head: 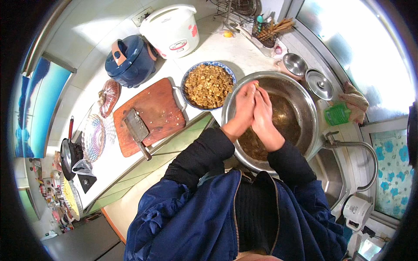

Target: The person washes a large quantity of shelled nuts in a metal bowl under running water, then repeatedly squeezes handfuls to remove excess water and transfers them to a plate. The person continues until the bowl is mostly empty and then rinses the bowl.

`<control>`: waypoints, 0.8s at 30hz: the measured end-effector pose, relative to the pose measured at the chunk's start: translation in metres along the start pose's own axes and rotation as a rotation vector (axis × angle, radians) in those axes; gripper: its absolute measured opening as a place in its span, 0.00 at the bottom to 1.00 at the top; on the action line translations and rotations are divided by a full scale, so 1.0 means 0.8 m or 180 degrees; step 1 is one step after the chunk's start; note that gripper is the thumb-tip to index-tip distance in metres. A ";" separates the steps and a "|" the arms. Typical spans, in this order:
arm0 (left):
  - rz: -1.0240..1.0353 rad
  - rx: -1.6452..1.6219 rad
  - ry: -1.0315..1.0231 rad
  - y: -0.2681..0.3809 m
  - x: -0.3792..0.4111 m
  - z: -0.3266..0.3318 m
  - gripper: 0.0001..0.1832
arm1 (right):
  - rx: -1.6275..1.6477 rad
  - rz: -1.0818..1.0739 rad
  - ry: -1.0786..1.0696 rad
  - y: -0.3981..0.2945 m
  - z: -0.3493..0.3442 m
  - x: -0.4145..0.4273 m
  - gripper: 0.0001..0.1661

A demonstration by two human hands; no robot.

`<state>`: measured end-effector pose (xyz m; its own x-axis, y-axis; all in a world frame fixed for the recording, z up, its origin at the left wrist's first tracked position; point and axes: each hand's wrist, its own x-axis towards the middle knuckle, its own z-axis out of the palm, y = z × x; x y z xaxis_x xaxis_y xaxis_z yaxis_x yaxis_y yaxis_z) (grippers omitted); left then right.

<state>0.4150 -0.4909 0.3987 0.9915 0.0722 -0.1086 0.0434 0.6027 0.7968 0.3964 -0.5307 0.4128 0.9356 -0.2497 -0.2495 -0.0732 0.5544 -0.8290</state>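
Over the left part of a large stainless steel basin (310,107) holding brownish water, my left hand (245,102) and my right hand (262,111) are pressed together. A small yellowish bit shows at the fingertips; what lies between the palms is hidden. Just left of my hands, a blue-and-white bowl (184,85) is heaped with wet brown pieces of food (208,86). Farther left, a wooden cutting board (160,107) has a cleaver (136,125) lying on it, with small crumbs scattered about.
A steel faucet (356,143) and sink (329,173) adjoin the basin at right. Lidded pots (295,64) and a green container (337,114) stand near the window. A blue cooker (129,62) and white rice cooker (173,32) stand behind the board. A glass plate (93,137) lies left.
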 end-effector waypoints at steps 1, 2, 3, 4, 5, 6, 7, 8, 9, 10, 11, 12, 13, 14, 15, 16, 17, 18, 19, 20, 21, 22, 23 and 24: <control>0.0064 -0.0108 0.0037 0.016 0.017 -0.008 0.11 | 0.0048 -0.0007 -0.0196 0.003 0.020 0.012 0.13; 0.0302 -0.0156 0.0094 0.021 0.041 -0.028 0.11 | 0.0131 0.0214 -0.0223 0.007 0.047 0.021 0.13; 0.0538 -0.0202 0.0147 0.025 0.063 -0.050 0.11 | 0.0212 0.0434 -0.0245 0.011 0.073 0.029 0.12; 0.0524 -0.0056 0.0285 0.039 0.077 -0.066 0.10 | 0.0369 0.0726 -0.0445 0.022 0.089 0.045 0.11; 0.0493 0.0082 0.0415 0.049 0.091 -0.082 0.10 | 0.0409 0.0921 -0.0541 0.026 0.105 0.053 0.11; 0.0635 0.0037 0.0469 0.050 0.106 -0.095 0.10 | 0.0406 0.0957 -0.0645 0.045 0.116 0.072 0.13; 0.0571 0.0370 0.0573 0.059 0.115 -0.110 0.10 | 0.0406 0.1010 -0.0759 0.064 0.125 0.086 0.14; 0.0646 0.0598 0.0624 0.065 0.125 -0.130 0.10 | 0.0116 0.1233 -0.0696 0.062 0.145 0.080 0.16; 0.0715 0.0828 0.0671 0.068 0.134 -0.148 0.11 | -0.0174 0.1448 -0.0630 0.057 0.162 0.076 0.18; 0.0738 0.1020 0.0565 0.068 0.141 -0.161 0.10 | -0.0750 0.1389 -0.0669 0.058 0.170 0.079 0.23; 0.1183 0.1796 0.0413 0.069 0.149 -0.175 0.10 | -0.1200 0.1367 -0.0583 0.060 0.176 0.083 0.24; 0.1621 0.2576 0.0250 0.070 0.157 -0.188 0.10 | -0.1650 0.1339 -0.0499 0.061 0.180 0.088 0.25; 0.2026 0.3354 0.0068 0.069 0.159 -0.200 0.10 | -0.2104 0.1320 -0.0398 0.063 0.179 0.095 0.26; 0.1733 0.3394 -0.0127 0.072 0.158 -0.204 0.11 | -0.2315 0.0993 -0.0962 0.070 0.166 0.112 0.26; 0.1852 0.3639 -0.0200 0.069 0.159 -0.207 0.13 | -0.2262 0.0930 -0.1057 0.076 0.152 0.127 0.26; 0.1960 0.3907 -0.0258 0.073 0.157 -0.208 0.15 | -0.2198 0.0887 -0.1173 0.072 0.149 0.130 0.25; 0.2067 0.4173 -0.0323 0.075 0.153 -0.208 0.17 | -0.2131 0.0842 -0.1285 0.071 0.147 0.131 0.25; 0.1277 0.4590 -0.0213 0.075 0.143 -0.209 0.20 | -0.1640 0.0987 -0.1260 0.070 0.146 0.133 0.24; 0.1283 0.4845 -0.0191 0.080 0.142 -0.205 0.21 | -0.2023 0.0629 -0.1403 0.074 0.141 0.135 0.26; 0.1290 0.5099 -0.0176 0.083 0.141 -0.203 0.21 | -0.2403 0.0266 -0.1536 0.079 0.133 0.137 0.28; 0.1300 0.5351 -0.0170 0.082 0.140 -0.203 0.21 | -0.2782 -0.0100 -0.1660 0.083 0.125 0.140 0.31; 0.1334 0.5284 -0.0039 0.084 0.143 -0.211 0.21 | -0.2410 0.0098 -0.1590 0.072 0.136 0.128 0.28; 0.1406 0.5031 0.0038 0.092 0.142 -0.206 0.20 | -0.1888 0.0236 -0.1341 0.062 0.138 0.129 0.27; 0.1548 0.4803 0.0074 0.093 0.150 -0.210 0.20 | -0.1364 0.0367 -0.1090 0.053 0.138 0.131 0.25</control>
<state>0.5167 -0.3039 0.3455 0.9452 0.0349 0.3247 -0.1730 -0.7898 0.5885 0.5296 -0.4458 0.4063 0.9667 0.1051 -0.2332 -0.2486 0.1726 -0.9531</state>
